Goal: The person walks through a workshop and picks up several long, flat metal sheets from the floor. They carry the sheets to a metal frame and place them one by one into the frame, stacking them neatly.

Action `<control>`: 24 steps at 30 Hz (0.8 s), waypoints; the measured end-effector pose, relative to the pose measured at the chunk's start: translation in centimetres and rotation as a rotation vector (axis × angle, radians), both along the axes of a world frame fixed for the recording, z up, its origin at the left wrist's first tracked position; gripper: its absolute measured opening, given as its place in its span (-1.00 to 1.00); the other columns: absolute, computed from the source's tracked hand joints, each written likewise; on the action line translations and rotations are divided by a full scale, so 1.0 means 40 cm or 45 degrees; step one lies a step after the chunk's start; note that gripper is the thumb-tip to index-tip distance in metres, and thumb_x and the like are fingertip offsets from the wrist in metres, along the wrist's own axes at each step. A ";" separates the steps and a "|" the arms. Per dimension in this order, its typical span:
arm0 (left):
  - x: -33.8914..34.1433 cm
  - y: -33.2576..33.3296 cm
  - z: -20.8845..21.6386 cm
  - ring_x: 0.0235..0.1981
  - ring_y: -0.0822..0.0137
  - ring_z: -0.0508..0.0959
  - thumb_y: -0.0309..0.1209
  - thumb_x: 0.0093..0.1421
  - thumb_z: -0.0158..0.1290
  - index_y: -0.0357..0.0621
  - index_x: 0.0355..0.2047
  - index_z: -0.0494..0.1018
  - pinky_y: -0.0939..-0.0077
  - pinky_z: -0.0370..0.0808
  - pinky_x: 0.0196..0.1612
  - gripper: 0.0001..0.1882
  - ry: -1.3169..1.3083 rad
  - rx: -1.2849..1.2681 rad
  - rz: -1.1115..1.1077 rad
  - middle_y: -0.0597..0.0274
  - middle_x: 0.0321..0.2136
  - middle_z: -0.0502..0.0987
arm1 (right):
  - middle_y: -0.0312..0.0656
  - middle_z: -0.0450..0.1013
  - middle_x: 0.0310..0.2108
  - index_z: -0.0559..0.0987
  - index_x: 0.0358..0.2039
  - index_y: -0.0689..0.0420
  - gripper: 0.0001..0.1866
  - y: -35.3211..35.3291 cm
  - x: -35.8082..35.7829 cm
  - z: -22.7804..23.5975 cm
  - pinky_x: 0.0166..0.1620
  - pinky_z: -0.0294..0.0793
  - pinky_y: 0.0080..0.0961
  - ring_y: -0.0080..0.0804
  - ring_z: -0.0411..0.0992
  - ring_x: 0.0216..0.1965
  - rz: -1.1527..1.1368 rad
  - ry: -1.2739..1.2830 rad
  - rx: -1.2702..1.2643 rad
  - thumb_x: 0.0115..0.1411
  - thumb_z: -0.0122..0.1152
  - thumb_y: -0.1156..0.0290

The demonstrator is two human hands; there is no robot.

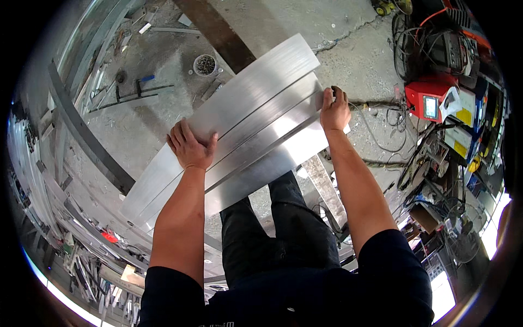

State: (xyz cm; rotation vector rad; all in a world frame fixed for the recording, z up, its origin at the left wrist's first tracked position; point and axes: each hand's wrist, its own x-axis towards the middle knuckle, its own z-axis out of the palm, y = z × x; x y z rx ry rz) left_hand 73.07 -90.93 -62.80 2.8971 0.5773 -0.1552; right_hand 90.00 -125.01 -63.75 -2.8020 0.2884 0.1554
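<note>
Wide, flat brushed-metal strips (pixel 261 117) lie side by side across the middle, slanting from lower left to upper right, with narrow dark gaps between them. My left hand (pixel 190 146) rests on their upper surface left of centre, thumb and fingers spread apart. At the right end, my right hand (pixel 335 111) curls its fingers and thumb around the end of a strip. The undersides of the strips are hidden. Below them my legs in dark trousers (pixel 272 234) show.
Long dark metal beams (pixel 87 136) run at left and far centre. A small tub of screws or similar small parts (pixel 205 65) stands on the concrete floor. At right are a red machine with a screen (pixel 427 101) and tangled cables (pixel 403 54). Metal offcuts (pixel 92 272) crowd the lower left.
</note>
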 end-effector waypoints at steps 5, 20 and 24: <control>-0.009 -0.008 -0.005 0.21 -0.09 0.12 0.27 0.01 0.01 -0.22 0.25 0.00 -0.19 -0.10 0.28 0.02 0.009 0.036 -0.009 -0.09 0.15 0.17 | -0.16 0.49 -0.16 0.50 -0.11 0.03 -0.59 0.007 0.001 0.003 -0.15 0.45 -0.18 -0.06 0.48 -0.17 -0.053 0.003 0.042 0.23 0.02 -0.01; -0.027 -0.010 -0.028 0.15 -0.12 0.20 0.25 0.03 0.02 -0.27 0.21 0.10 -0.10 0.02 0.21 -0.03 -0.148 0.142 -0.124 -0.15 0.09 0.25 | -0.14 0.40 0.00 0.45 0.03 0.05 -0.44 -0.015 -0.013 0.013 -0.02 0.42 -0.20 -0.09 0.44 -0.04 -0.037 0.172 -0.014 0.24 -0.07 -0.13; -0.029 -0.025 -0.021 0.16 -0.13 0.19 0.27 0.07 -0.03 -0.27 0.21 0.12 -0.06 0.04 0.22 -0.05 -0.195 0.112 -0.114 -0.18 0.10 0.24 | -0.06 0.29 0.11 0.36 0.14 0.05 -0.39 -0.035 -0.021 0.053 0.06 0.39 -0.20 -0.04 0.37 0.05 0.107 0.279 -0.009 0.24 -0.04 -0.12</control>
